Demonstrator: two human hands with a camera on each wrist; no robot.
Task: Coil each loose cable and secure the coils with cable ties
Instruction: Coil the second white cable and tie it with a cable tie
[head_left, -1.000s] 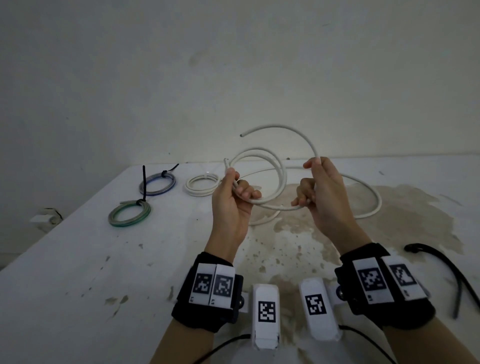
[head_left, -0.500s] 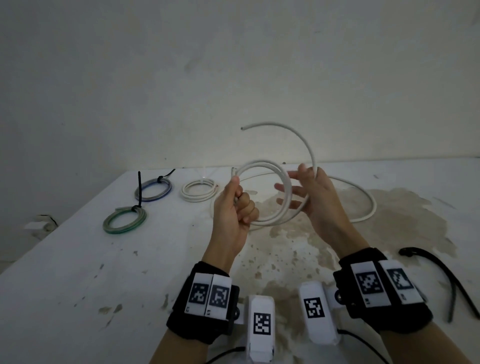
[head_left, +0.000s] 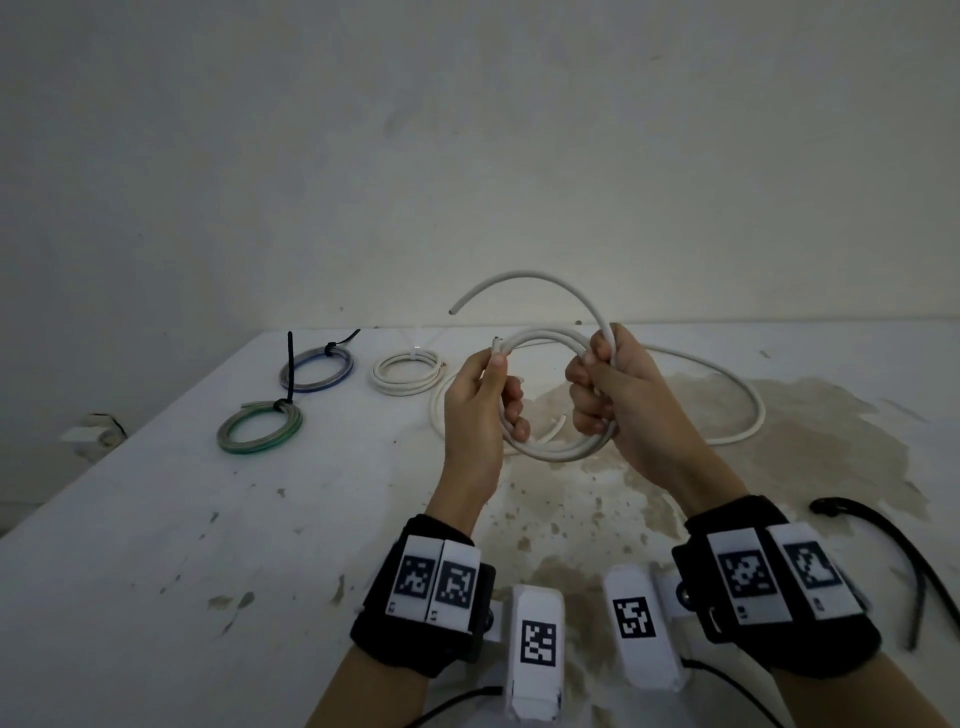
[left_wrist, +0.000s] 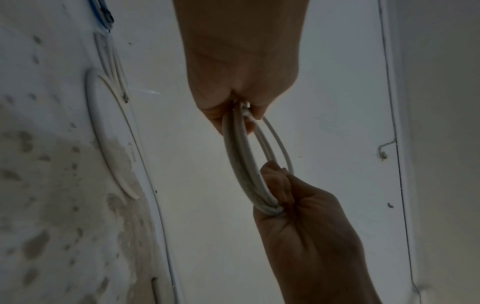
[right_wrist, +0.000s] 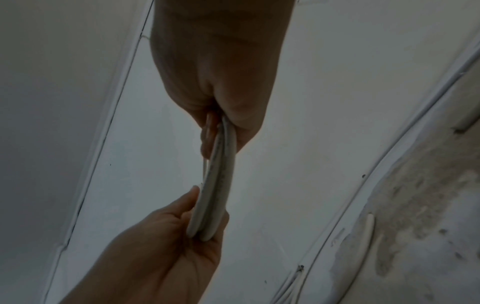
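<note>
A stained white table (head_left: 156, 519) was seen, with three tied coils (head_left: 317, 369) set aside at its far left, apparently finished. Above its middle a white cable (head_left: 550, 452) was held in loops. The right hand (head_left: 618, 400) was closed around the gathered turns, likely to stop them springing open; the left hand (head_left: 478, 405) was pinching the opposite side near one cut end.

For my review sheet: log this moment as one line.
step: coiling white cable | left hand: grips coil | right hand: grips coil | tail end uncoiled | tie: not on
</note>
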